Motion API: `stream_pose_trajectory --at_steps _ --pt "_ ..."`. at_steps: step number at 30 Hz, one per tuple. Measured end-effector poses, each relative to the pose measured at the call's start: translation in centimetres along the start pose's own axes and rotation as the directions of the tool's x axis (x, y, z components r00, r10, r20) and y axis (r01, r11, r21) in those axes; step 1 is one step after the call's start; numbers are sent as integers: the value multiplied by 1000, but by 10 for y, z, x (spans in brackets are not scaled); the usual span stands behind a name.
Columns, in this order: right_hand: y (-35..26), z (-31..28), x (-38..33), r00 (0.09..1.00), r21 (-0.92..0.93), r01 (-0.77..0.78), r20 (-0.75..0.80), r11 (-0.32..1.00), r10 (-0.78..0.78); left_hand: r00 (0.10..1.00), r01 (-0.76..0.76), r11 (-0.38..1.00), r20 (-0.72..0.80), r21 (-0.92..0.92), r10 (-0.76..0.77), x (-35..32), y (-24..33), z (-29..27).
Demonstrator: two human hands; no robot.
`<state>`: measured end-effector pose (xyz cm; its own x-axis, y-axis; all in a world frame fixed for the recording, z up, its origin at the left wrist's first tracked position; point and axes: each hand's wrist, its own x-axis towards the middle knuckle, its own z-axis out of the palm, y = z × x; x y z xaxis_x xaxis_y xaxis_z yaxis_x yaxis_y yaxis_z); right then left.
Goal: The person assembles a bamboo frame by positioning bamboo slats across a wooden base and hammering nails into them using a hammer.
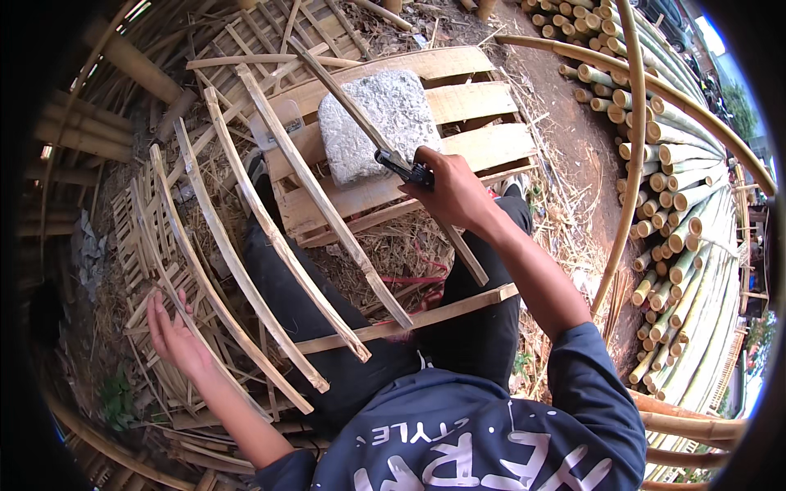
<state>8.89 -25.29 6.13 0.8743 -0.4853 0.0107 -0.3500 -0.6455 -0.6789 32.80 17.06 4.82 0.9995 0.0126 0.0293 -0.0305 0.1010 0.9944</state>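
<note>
My right hand [450,186] is closed around a small black tool [403,168] with metal parts; its exact kind is hard to make out. The tool lies against a long bamboo strip [344,100] that slants from the far left down toward my right thigh. At the left, my left hand [176,331] is open, palm up with fingers apart, beside the outermost of several split bamboo slats [266,233]. Those slats lie side by side, their near ends over my legs. A crosswise bamboo strip [393,327] rests across my thighs, partly beneath some of them.
Ahead stands a low wooden slat platform [475,102] bearing a rough pale stone block [378,123]. Cut bamboo poles [679,196] are stacked at the right, with bent poles [635,147] in front. Bamboo lattice [135,225] lies at the left, and shavings [565,245] litter the ground.
</note>
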Motion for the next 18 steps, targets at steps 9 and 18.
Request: stream_pose_trajectory --at_steps 9,18 --pt "-27 -3 -72 998 27 65 -23 998 -65 998 10 999 -59 36 -8 -45 6 -49" --pt "-29 20 -156 997 54 -54 -58 997 57 997 22 1000 -73 19 -21 -76 -2 -73"
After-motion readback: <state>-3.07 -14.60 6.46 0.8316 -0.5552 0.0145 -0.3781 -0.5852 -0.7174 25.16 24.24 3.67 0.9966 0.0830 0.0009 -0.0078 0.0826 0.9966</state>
